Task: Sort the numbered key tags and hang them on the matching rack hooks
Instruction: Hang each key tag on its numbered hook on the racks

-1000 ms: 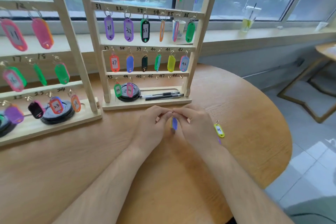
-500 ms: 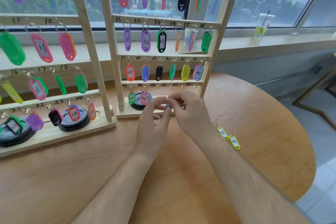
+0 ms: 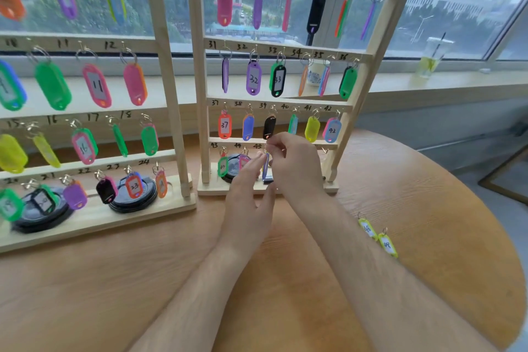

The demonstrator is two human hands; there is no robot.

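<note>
— Through the head camera, how far along was the sorting?

— Close to the end, I'd judge. Every row of the tall pale wooden rack (image 3: pixel 197 66) behind the hands carried tags. So did the second wooden rack (image 3: pixel 168 94), off to the left of the left hand. Only the bottom row, level with the fingers, had gaps. A green oval tag (image 3: pixel 223 166) and a pink tag (image 3: pixel 243 161) hung just left of the hands, and one bare hook (image 3: pixel 324 150) showed just right of the right hand.

— What remained?

— Two yellow plastic tags (image 3: pixel 367 228) lay on the round wooden table (image 3: pixel 428 208), right of the right forearm and apart from it. There was also the one in hand.

— Which was where?

— The blue plastic key tag (image 3: pixel 265 168) hung between the two hands, under the pen mark 45 (image 3: pixel 257 146). The right hand (image 3: pixel 294 163) pinched its metal ring from above, thumb and forefinger closed on it. I couldn't tell whether the ring was seated on a hook.

— And the other hand?

— The left hand (image 3: pixel 248 194) was spread, fingers straight and pointing up beside the tag. Whether they touched it was unclear.

— How did the tag lie?

— Its long axis was upright, ring end up and rounded end down toward the rack's base. It was edge-on to the camera, so its number was hidden.
</note>
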